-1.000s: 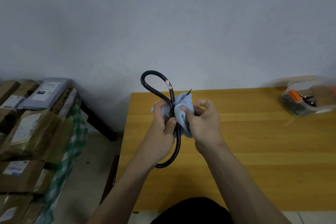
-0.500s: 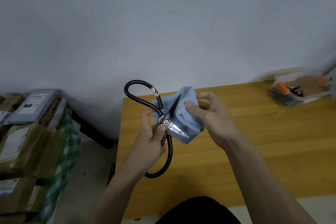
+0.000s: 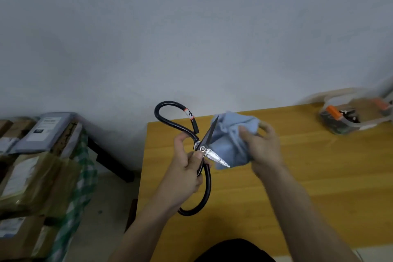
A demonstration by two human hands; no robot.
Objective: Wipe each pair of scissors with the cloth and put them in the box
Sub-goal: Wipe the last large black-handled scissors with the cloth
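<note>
From the head camera, the left hand point(image 3: 187, 168) grips big black-handled scissors point(image 3: 201, 149) near the pivot, blades splayed apart above the worktop point(image 3: 297, 176). Just right of it, the right hand point(image 3: 262, 147) clutches a bunched blue cloth point(image 3: 229, 140) that lies behind the blades. Well off beyond the right hand sits a clear plastic box point(image 3: 357, 117) holding tools.

Scissors point(image 3: 204, 149): black looped handles, silvery blades, one handle banded red and white. Cloth point(image 3: 231, 140): pale blue, plain. Surface point(image 3: 297, 176): honey-yellow wood with lengthwise grain. Box point(image 3: 357, 118): clear plastic, orange and dark bits inside. Wall point(image 3: 191, 27): flat grey-white. Parcels point(image 3: 32, 176): brown, white labels, on green-white check fabric point(image 3: 83, 176).
</note>
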